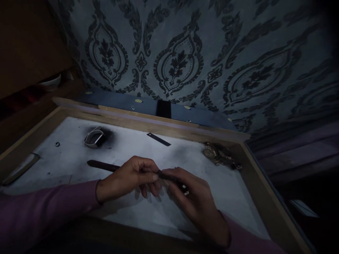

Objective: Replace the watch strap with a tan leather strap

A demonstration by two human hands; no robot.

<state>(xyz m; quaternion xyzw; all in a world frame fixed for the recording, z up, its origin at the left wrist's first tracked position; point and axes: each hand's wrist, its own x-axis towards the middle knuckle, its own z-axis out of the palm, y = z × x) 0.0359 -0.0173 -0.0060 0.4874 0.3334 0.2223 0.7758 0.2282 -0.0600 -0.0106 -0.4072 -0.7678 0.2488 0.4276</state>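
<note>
Both of my hands meet over the white surface (pixel 127 211) of a wooden-rimmed tray or table. My left hand (pixel 132 176) is closed, thumb and fingers pinching a dark strap, apparently a watch strap (pixel 102 164), whose rounded end sticks out to the left. My right hand (pixel 192 197) is closed around a dark strap part with a small shiny metal piece (pixel 185 189), perhaps a buckle. Fingertips of both hands touch near the strap's middle. Whether it is one strap or two pieces is hidden by the fingers, and the light is dim.
A watch with a pale band (pixel 92 138) lies back left, near a small black ring (pixel 57 144). A snap-off cutter blade (pixel 159 139) lies behind my hands. A metal watch (pixel 210 152) rests back right. The raised wooden rim (pixel 148 121) stands before a patterned wall (pixel 177 67).
</note>
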